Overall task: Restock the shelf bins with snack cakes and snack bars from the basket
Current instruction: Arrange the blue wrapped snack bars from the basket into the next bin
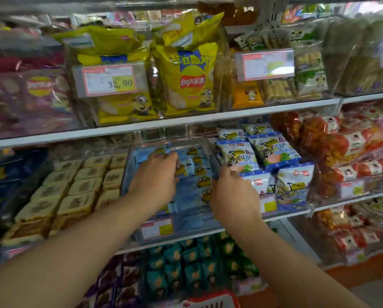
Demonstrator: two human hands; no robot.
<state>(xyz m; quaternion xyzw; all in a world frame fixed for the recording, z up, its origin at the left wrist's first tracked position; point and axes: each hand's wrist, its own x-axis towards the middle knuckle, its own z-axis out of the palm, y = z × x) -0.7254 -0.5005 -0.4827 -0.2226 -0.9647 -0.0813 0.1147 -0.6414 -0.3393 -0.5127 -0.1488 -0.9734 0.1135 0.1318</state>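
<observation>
Blue snack packs (192,187) in clear bin (128,165) — left hand (157,176) fingers curled onto packs, right hand (232,192) gripping bin wall

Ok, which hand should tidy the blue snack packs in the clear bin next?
Left, probably. The left hand already reaches over the blue minion-print snack packs inside the clear plastic bin, while the right hand grips that bin's right wall, steadying it.

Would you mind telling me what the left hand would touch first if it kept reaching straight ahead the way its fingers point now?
Most likely the blue snack packs in the clear bin: the left hand is already inside it, fingertips at those packs. Whether they already touch is unclear, as the picture is blurred.
</observation>
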